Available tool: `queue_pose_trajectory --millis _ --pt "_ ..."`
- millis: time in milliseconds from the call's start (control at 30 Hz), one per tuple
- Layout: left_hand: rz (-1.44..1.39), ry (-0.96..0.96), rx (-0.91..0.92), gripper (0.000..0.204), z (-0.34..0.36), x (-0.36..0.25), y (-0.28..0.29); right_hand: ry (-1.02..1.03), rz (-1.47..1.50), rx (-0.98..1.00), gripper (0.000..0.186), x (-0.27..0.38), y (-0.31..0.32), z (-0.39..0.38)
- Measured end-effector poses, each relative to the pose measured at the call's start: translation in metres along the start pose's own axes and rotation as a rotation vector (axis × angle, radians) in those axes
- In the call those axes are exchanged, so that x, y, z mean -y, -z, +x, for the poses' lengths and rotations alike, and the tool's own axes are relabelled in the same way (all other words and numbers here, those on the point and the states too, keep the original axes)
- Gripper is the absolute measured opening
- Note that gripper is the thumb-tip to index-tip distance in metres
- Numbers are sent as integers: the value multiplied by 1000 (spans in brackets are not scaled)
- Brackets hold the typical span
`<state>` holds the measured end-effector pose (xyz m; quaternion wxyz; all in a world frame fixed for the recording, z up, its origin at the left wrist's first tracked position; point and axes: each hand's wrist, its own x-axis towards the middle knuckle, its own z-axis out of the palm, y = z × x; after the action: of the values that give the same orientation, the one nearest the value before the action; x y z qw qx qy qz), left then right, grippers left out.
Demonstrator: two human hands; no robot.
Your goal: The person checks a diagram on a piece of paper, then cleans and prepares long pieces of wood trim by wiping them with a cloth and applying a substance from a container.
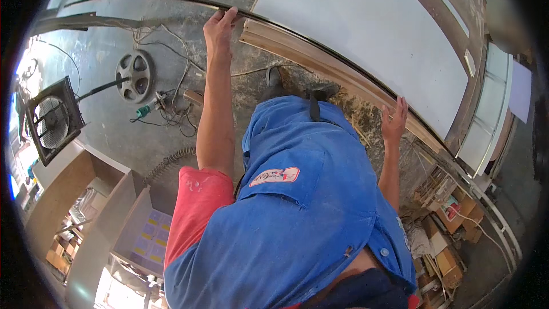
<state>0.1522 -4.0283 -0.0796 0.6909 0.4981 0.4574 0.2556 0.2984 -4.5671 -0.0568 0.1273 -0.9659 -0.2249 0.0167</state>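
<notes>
A long, thin dark strip [320, 46] runs from the far left across to the right, along the near edge of a large white board [366, 28]. My left hand [220, 31] is closed on the strip, fingers and thumb pinching it left of the board's near corner. Farther right, my right hand [394, 121] is at the strip by the board's edge, its fingers stretched and apart; whether the fingertips press on it I cannot tell. Just below the strip lies a light wooden beam [309, 57], passing between my two hands.
On the left stand a square-framed fan [54, 117] and a round spoked base [135, 76], with cables and a green plug [143, 111] on the floor. An open cabinet [108, 206] fills the lower left. Wood offcuts [443, 246] are piled at lower right, near a glazed panel [486, 109].
</notes>
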Motion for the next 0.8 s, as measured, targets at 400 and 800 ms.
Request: queue_pose_trajectory --millis 400,800 --pt "-22 67 4 25 -7 32 -1 -8 -22 65 59 -1 -9 -5" --pt "207 82 -139 84 -50 43 -41 -38 -8 62 55 6 -6 -1"
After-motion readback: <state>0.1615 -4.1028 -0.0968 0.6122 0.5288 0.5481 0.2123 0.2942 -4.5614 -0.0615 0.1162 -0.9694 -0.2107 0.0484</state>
